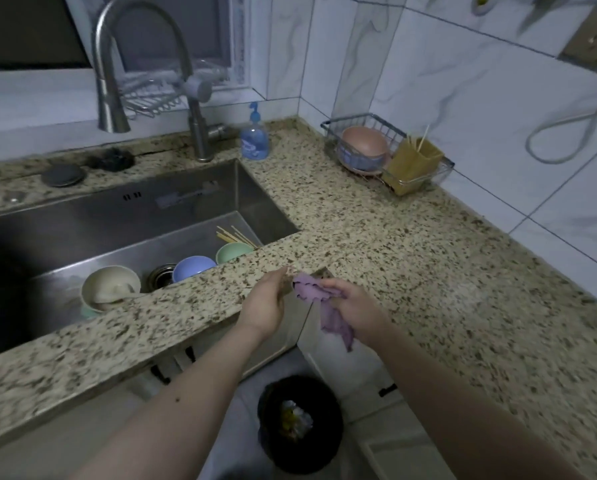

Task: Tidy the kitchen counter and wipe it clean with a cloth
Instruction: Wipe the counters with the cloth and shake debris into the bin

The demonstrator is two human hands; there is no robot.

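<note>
A purple cloth (319, 303) hangs bunched at the inner corner of the speckled granite counter (411, 244). My right hand (354, 301) grips the cloth, with one end dangling below the counter edge. My left hand (264, 304) is cupped just left of the cloth, at the counter's front edge, fingers curled and touching the cloth's upper part. Whether the left hand pinches it I cannot tell.
The steel sink (117, 216) holds a cream bowl (111, 287), a blue bowl (193, 268), a green bowl (233, 252) and chopsticks (234, 235). A blue soap bottle (254, 136) stands by the tap (144, 64). A wire rack (387, 150) sits back right. A black bin (300, 424) stands on the floor below.
</note>
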